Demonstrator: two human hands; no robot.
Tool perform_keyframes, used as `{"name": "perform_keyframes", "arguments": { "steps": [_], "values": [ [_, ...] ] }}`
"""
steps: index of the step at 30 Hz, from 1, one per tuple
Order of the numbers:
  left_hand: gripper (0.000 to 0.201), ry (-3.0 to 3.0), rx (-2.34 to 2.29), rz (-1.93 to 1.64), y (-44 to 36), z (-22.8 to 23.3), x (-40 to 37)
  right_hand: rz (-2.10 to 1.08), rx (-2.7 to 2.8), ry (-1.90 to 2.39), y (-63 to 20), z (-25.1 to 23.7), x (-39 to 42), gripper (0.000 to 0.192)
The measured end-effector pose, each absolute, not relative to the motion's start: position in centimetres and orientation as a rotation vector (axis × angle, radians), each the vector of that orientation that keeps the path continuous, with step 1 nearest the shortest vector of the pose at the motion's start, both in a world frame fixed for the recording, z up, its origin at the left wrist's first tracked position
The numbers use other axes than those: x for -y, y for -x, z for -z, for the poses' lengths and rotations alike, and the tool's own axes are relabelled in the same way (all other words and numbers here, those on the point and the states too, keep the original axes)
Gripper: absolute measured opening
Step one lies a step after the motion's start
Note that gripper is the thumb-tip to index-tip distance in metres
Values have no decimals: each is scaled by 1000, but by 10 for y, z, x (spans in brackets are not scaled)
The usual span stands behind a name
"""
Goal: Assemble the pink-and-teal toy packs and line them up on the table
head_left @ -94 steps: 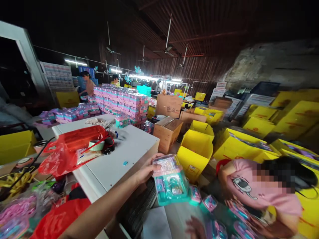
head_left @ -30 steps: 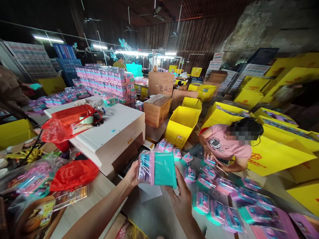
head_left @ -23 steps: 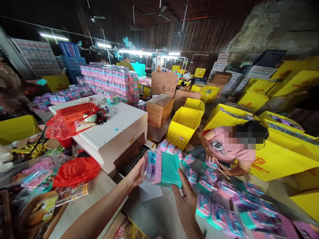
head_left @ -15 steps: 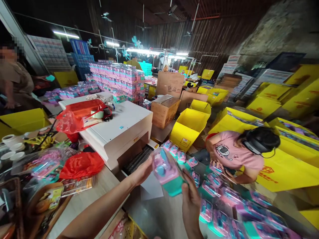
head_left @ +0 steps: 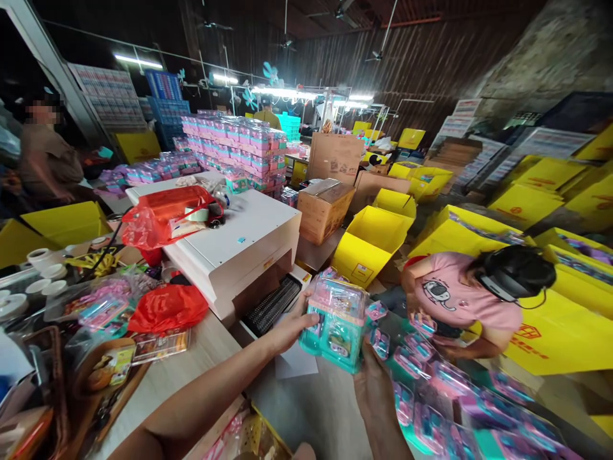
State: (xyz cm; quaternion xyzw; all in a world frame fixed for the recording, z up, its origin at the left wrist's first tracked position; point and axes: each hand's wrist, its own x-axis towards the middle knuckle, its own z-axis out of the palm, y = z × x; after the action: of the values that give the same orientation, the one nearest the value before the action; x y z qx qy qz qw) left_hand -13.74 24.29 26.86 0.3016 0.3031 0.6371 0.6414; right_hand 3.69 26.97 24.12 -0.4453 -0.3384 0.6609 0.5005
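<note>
Both my hands hold one shrink-wrapped toy package (head_left: 338, 319), teal at the bottom and pink on top, with its clear front facing me. My left hand (head_left: 290, 329) grips its left side and my right hand (head_left: 373, 383) supports it from below at the right. I hold it above a grey table (head_left: 316, 409) just in front of the outlet of a white shrink-wrap machine (head_left: 230, 246). Several similar packages (head_left: 431, 383) lie spread on the table to the right.
A person in a pink shirt (head_left: 460, 300) bends over the packages at the right. Red plastic bags (head_left: 163, 217) lie on the machine. Open yellow boxes (head_left: 371, 243), brown cartons (head_left: 323, 207) and a wrapped stack of packages (head_left: 239, 150) stand behind. Another person (head_left: 45, 160) stands far left.
I have turned the package in my hands: its plain teal back faced me a second ago, now its clear front does. My view has shifted a little left.
</note>
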Motion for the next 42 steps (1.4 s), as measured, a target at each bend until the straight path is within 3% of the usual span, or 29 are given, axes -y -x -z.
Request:
{"name": "perform_keyframes", "arguments": {
  "steps": [4,9,13,19,25,36,42],
  "values": [
    [66,-614,-831,-1472,132,-269,-244,-1695,879,1118,-38,-247,-265,78],
    [74,-616,-992,-1441,129,-264,-243,-1749,1205,1076,-42,-249,-263,92],
    [85,-760,-917,-1352,132,-264,-239,-1765,1045,1147,-39,-261,-262,104],
    [101,-908,-835,-1253,137,-262,-231,-1682,886,1127,-33,-264,-263,97],
    [83,-900,-932,-1262,137,-260,-226,-1674,878,1043,-37,-253,-264,89],
    [86,-1045,-961,-1234,133,-267,-219,-1713,823,911,-42,-247,-264,85],
    [74,-1045,-920,-1251,136,-258,-220,-1826,763,786,-56,-244,-262,87]
  ]
}}
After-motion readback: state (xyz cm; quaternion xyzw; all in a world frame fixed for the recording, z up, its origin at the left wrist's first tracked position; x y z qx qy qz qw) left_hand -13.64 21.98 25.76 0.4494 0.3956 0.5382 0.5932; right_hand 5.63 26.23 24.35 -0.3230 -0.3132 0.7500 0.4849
